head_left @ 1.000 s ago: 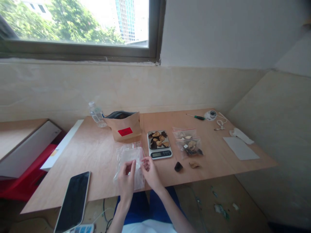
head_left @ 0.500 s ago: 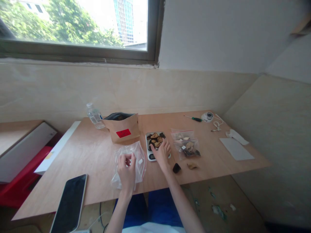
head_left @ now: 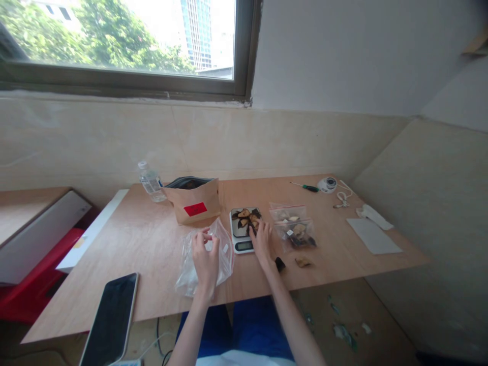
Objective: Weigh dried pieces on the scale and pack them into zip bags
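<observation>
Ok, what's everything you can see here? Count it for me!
phone: one, black, front left of table
water bottle: one, clear, back left
paper bag: one, brown with red label, back
scale: one, white, middle, topped with dark and tan pieces
zip bags: two, clear, right of scale
loose pieces: two, dark and tan, front
screwdriver: one, green, back right
plastic bag: one, clear, front middle
left hand: one, holding plastic bag
right hand: one, touching scale's pieces

left hand (head_left: 205,258) pinching zip bag (head_left: 225,262), right (head_left: 261,242) at scale (head_left: 244,246)

Plastic bag (head_left: 225,269) — left of kitchen scale (head_left: 244,246), pieces (head_left: 244,218) atop
</observation>
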`<move>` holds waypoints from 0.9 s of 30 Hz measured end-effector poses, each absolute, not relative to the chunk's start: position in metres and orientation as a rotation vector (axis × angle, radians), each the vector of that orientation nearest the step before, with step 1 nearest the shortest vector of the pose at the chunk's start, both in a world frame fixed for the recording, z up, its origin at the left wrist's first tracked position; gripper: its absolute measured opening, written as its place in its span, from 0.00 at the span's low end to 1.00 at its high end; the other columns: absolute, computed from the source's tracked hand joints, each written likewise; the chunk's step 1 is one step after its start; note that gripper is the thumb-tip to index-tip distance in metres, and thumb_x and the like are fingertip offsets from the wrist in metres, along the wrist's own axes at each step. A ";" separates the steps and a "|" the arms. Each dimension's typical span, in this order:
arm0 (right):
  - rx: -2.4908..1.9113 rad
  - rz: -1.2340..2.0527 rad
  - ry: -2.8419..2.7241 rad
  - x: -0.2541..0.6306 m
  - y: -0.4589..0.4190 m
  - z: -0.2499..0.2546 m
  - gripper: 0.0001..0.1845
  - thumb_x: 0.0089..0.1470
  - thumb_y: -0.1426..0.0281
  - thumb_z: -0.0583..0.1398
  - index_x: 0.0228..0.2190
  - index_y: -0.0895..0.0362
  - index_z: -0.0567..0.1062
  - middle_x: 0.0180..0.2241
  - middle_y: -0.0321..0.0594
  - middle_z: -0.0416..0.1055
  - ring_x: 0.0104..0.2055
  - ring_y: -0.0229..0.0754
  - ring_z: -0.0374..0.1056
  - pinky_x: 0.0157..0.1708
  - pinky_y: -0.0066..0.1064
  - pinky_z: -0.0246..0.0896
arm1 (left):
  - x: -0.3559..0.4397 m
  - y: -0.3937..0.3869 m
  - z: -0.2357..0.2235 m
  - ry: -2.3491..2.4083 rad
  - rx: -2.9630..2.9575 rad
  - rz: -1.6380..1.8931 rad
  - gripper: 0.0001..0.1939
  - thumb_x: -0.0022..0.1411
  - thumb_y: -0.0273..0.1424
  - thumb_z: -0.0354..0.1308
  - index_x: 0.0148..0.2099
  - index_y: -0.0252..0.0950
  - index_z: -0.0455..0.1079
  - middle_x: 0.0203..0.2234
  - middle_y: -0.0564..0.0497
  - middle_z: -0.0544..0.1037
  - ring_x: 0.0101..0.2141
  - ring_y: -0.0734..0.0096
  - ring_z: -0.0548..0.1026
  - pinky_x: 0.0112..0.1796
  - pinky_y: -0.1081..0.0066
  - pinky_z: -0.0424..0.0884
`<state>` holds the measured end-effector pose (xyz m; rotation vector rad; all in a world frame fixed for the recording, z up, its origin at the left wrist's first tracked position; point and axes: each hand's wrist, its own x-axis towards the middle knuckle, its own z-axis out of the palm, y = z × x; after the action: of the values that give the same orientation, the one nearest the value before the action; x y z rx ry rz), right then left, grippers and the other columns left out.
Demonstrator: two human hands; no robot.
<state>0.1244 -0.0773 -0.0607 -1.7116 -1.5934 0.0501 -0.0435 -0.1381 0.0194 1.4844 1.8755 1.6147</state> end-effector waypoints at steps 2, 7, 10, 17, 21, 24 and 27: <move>-1.672 0.084 -1.616 0.130 -0.074 -0.064 0.16 0.60 0.63 0.48 0.44 0.59 0.67 0.41 0.51 0.64 0.45 0.51 0.62 0.44 0.45 0.60 | -0.042 -0.138 0.019 1.866 1.474 1.614 0.07 0.59 0.31 0.50 0.28 0.39 0.57 0.37 0.49 0.71 0.41 0.63 0.69 0.41 0.62 0.67; -1.634 0.124 -1.618 0.137 -0.071 -0.065 0.16 0.61 0.64 0.46 0.45 0.58 0.65 0.43 0.50 0.63 0.45 0.48 0.64 0.41 0.40 0.63 | -0.040 -0.137 0.017 1.844 1.428 1.611 0.07 0.59 0.31 0.50 0.28 0.39 0.58 0.37 0.48 0.71 0.42 0.63 0.69 0.40 0.63 0.67; -1.613 0.142 -1.626 0.136 -0.070 -0.062 0.15 0.61 0.64 0.45 0.42 0.58 0.66 0.42 0.49 0.63 0.44 0.47 0.65 0.40 0.39 0.64 | -0.039 -0.137 0.016 1.829 1.430 1.607 0.07 0.59 0.31 0.50 0.28 0.39 0.58 0.37 0.48 0.71 0.41 0.63 0.70 0.40 0.63 0.67; -1.566 0.174 -1.626 0.135 -0.067 -0.057 0.14 0.61 0.64 0.46 0.42 0.57 0.65 0.40 0.47 0.62 0.43 0.46 0.65 0.41 0.39 0.64 | -0.038 -0.131 0.015 1.823 1.425 1.575 0.07 0.59 0.32 0.50 0.28 0.39 0.59 0.36 0.48 0.72 0.41 0.64 0.70 0.39 0.63 0.67; -1.554 0.197 -1.629 0.135 -0.066 -0.058 0.14 0.61 0.62 0.46 0.39 0.56 0.66 0.40 0.45 0.61 0.43 0.46 0.65 0.44 0.41 0.63 | -0.039 -0.130 0.015 1.836 1.433 1.582 0.07 0.59 0.32 0.50 0.28 0.39 0.60 0.37 0.49 0.72 0.40 0.64 0.71 0.39 0.64 0.68; -1.544 0.221 -1.630 0.136 -0.066 -0.058 0.14 0.60 0.60 0.50 0.37 0.56 0.67 0.40 0.46 0.59 0.44 0.47 0.64 0.45 0.42 0.62 | -0.039 -0.130 0.015 1.839 1.436 1.581 0.06 0.58 0.32 0.51 0.29 0.39 0.60 0.36 0.49 0.72 0.39 0.64 0.71 0.38 0.64 0.68; -1.533 0.255 -1.635 0.138 -0.066 -0.054 0.13 0.57 0.60 0.53 0.37 0.56 0.67 0.40 0.45 0.59 0.43 0.47 0.64 0.44 0.40 0.63 | -0.039 -0.131 0.015 1.832 1.429 1.580 0.06 0.58 0.32 0.51 0.29 0.39 0.60 0.36 0.49 0.72 0.39 0.64 0.71 0.38 0.64 0.68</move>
<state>0.1379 -0.0664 -0.0535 -1.5327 -1.6346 0.2554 -0.0394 -0.1305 0.0151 1.4292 1.8316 1.5800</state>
